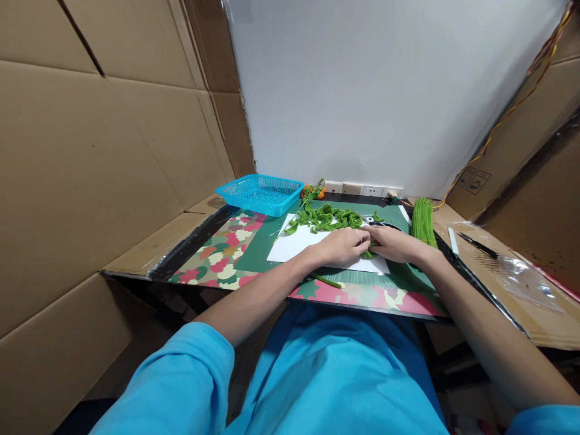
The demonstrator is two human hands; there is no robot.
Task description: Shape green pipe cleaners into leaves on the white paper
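My left hand (345, 246) and my right hand (390, 241) meet over the right part of a white paper sheet (294, 249). Fingers of both are closed around a green pipe cleaner (368, 254), of which only a short piece shows between and below them. Just beyond the hands lies a heap of bent, looped green pipe cleaners (324, 217). A loose green stem (327, 280) rests near my left wrist. Behind my right hand are scissors (370, 220), partly hidden.
A blue plastic basket (260, 196) stands at the back left, beside an orange and green pipe-cleaner flower (313, 192). A bundle of straight green pipe cleaners (423, 220) lies at right. Farther right are a black pen-like tool (478, 244), a white strip (453, 241) and a clear plastic bag (528, 281).
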